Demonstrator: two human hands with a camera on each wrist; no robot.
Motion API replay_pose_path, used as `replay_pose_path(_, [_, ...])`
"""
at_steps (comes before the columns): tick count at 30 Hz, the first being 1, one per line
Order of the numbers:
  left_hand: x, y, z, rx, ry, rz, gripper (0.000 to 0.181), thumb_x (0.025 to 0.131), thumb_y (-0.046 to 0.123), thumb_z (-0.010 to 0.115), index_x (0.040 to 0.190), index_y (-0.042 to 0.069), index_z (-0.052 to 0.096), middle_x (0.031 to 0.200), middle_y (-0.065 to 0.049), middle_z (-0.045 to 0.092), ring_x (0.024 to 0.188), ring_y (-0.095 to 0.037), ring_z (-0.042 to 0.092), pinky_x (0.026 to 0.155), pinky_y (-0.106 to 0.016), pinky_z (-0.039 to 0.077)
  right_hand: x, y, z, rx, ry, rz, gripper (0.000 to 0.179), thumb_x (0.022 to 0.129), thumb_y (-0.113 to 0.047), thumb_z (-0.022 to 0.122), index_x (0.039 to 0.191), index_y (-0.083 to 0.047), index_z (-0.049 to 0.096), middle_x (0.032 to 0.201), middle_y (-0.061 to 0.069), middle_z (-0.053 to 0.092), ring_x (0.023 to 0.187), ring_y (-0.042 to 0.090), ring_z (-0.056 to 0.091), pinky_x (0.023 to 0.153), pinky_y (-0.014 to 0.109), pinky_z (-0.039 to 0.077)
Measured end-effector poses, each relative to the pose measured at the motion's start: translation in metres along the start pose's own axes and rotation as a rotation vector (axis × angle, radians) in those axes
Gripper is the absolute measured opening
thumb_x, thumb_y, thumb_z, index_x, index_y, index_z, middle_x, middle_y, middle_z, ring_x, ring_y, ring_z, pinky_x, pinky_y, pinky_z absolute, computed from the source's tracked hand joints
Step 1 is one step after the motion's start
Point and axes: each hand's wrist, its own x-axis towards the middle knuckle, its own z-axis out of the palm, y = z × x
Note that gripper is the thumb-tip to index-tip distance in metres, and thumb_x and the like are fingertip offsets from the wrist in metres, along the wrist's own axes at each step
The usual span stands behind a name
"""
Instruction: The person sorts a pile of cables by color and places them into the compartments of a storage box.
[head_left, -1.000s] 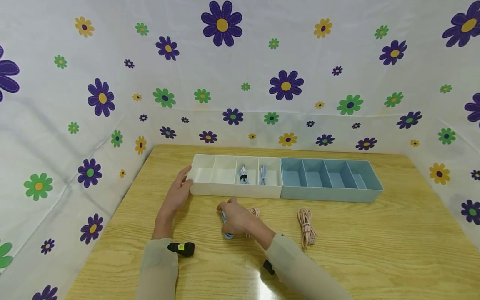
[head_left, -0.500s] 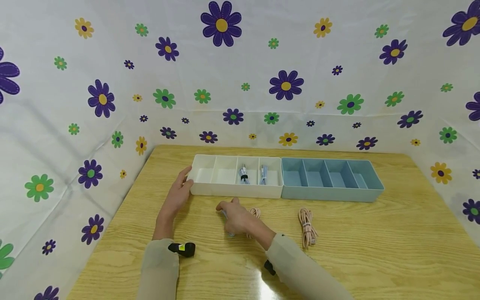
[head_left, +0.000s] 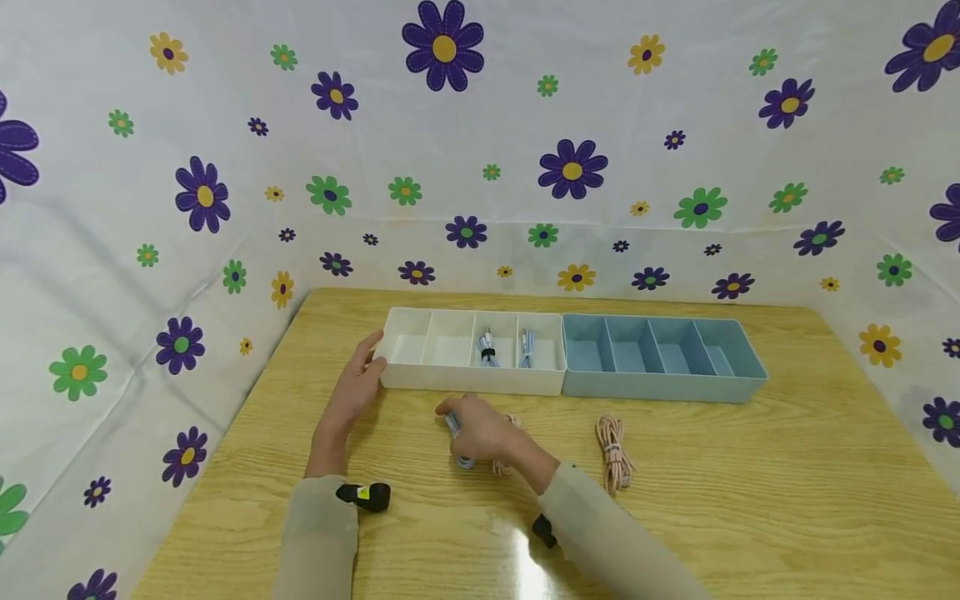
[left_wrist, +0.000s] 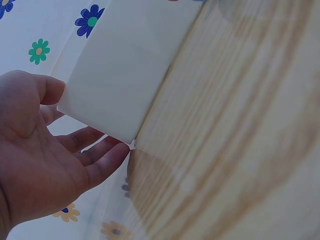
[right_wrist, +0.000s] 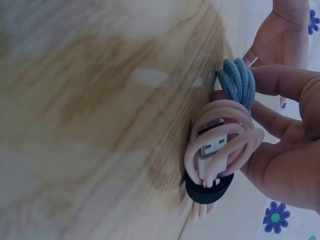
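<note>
Head view: a white sheet printed with flowers [head_left: 450, 121] is filling the top and both sides, running past the frame. Below it the wood-grain tabletop [head_left: 787, 467] is spreading to the bottom, where its near edge is being cut off; glare is whitening a patch at bottom centre. Bare grain is showing at right and lower right, leaving side room there.

At centre, a white box [head_left: 465, 382] and a blue box [head_left: 663, 388] are standing end to end, touching, each divided into four compartments; front walls are partly hiding the floors. Beige sleeves [head_left: 615, 533] are entering from the bottom edge, cut off.

Left hand [head_left: 352, 396] is resting against the white box's left end, fingers mostly straight along it. Right hand [head_left: 480, 429], at lower centre, is holding a blue cable [right_wrist: 239, 85], fingers curling round it; the hand is hiding much of the coil.

One coiled pink cable [head_left: 612, 454] is lying right of centre, below the boxes. A second pink coil [right_wrist: 225, 130] is sitting just beside the held cable, half covered in the head view; the right wrist view is showing its white plug [right_wrist: 212, 147] and black tie [right_wrist: 210, 189].

Two smaller blue bundles [head_left: 487, 350] are lying in the white box's third and fourth compartments from frame left, details too small to read.
</note>
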Motion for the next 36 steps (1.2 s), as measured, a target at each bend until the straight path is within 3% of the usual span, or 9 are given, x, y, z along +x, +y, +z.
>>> replay_pose_path(4, [-0.006, 0.013, -0.001, -0.015, -0.009, -0.019, 0.056, 0.108, 0.021, 0.033, 0.16, 0.012, 0.016, 0.153, -0.03, 0.03, 0.135, -0.043, 0.036, 0.11, -0.056, 0.028, 0.0, 0.004, -0.001, 0.069, 0.019, -0.031, 0.06, 0.077, 0.012, 0.063, 0.135, 0.003, 0.056, 0.132, 0.018, 0.059, 0.087, 0.02, 0.051, 0.067, 0.025, 0.04])
replay_pose_path(9, [-0.015, 0.031, 0.0, -0.014, -0.018, -0.04, 0.056, 0.107, 0.016, 0.034, 0.16, 0.008, 0.017, 0.153, -0.031, 0.029, 0.136, -0.044, 0.035, 0.111, -0.057, 0.027, 0.0, 0.01, -0.001, 0.228, 0.051, -0.024, 0.047, 0.093, -0.006, 0.06, 0.139, 0.001, 0.054, 0.138, 0.015, 0.057, 0.114, 0.026, 0.057, 0.09, 0.036, 0.048])
replay_pose_path(13, [-0.009, 0.019, -0.001, 0.003, -0.01, -0.03, 0.056, 0.107, 0.02, 0.032, 0.16, 0.011, 0.016, 0.155, -0.03, 0.027, 0.139, -0.043, 0.032, 0.112, -0.058, 0.026, 0.001, 0.015, -0.002, 0.387, 0.05, -0.015, 0.046, 0.101, -0.02, 0.055, 0.142, 0.0, 0.052, 0.142, 0.015, 0.053, 0.13, 0.032, 0.05, 0.104, 0.046, 0.043])
replay_pose_path(17, [-0.003, 0.004, -0.001, 0.001, -0.003, -0.007, 0.056, 0.108, 0.023, 0.032, 0.16, 0.015, 0.016, 0.153, -0.029, 0.03, 0.136, -0.041, 0.035, 0.11, -0.056, 0.029, -0.001, 0.016, -0.008, 0.552, 0.034, 0.019, 0.048, 0.105, -0.031, 0.049, 0.144, -0.004, 0.049, 0.132, 0.015, 0.057, 0.108, 0.027, 0.059, 0.089, 0.045, 0.052])
replay_pose_path(20, [-0.003, 0.006, -0.001, -0.016, -0.007, -0.007, 0.055, 0.108, 0.022, 0.033, 0.16, 0.015, 0.017, 0.152, -0.029, 0.031, 0.133, -0.04, 0.037, 0.107, -0.052, 0.032, -0.006, 0.015, -0.015, 0.721, 0.008, 0.045, 0.053, 0.107, -0.039, 0.042, 0.149, -0.005, 0.043, 0.134, 0.016, 0.053, 0.096, 0.026, 0.059, 0.077, 0.042, 0.056])
replay_pose_path(22, [-0.004, 0.01, -0.002, -0.023, -0.009, -0.01, 0.055, 0.108, 0.021, 0.033, 0.16, 0.013, 0.017, 0.15, -0.03, 0.033, 0.132, -0.04, 0.038, 0.105, -0.051, 0.032, -0.008, 0.014, -0.02, 0.819, -0.008, 0.057, 0.057, 0.108, -0.042, 0.037, 0.15, -0.005, 0.04, 0.147, 0.017, 0.042, 0.106, 0.032, 0.059, 0.079, 0.044, 0.057])
replay_pose_path(28, [-0.016, 0.034, -0.002, -0.029, -0.027, -0.023, 0.055, 0.107, 0.014, 0.032, 0.159, 0.006, 0.017, 0.146, -0.033, 0.035, 0.131, -0.042, 0.039, 0.105, -0.051, 0.032, -0.009, 0.017, -0.028, 1.008, -0.008, 0.067, 0.066, 0.106, -0.053, 0.027, 0.151, -0.006, 0.038, 0.148, 0.018, 0.037, 0.105, 0.032, 0.056, 0.08, 0.048, 0.056])
replay_pose_path(32, [-0.015, 0.033, -0.001, -0.034, -0.034, -0.019, 0.055, 0.107, 0.014, 0.032, 0.159, 0.006, 0.016, 0.147, -0.034, 0.033, 0.131, -0.042, 0.038, 0.105, -0.051, 0.032, -0.009, 0.018, -0.032, 1.083, -0.001, 0.041, 0.068, 0.106, -0.055, 0.024, 0.153, -0.007, 0.036, 0.149, 0.016, 0.034, 0.1, 0.028, 0.055, 0.08, 0.046, 0.056])
replay_pose_path(36, [-0.006, 0.016, -0.002, -0.036, -0.032, -0.014, 0.055, 0.108, 0.017, 0.032, 0.16, 0.01, 0.014, 0.152, -0.032, 0.029, 0.135, -0.042, 0.035, 0.106, -0.053, 0.031, -0.008, 0.019, -0.037, 1.103, 0.008, 0.0, 0.07, 0.105, -0.057, 0.025, 0.156, -0.008, 0.03, 0.151, 0.016, 0.032, 0.103, 0.029, 0.055, 0.082, 0.045, 0.055])
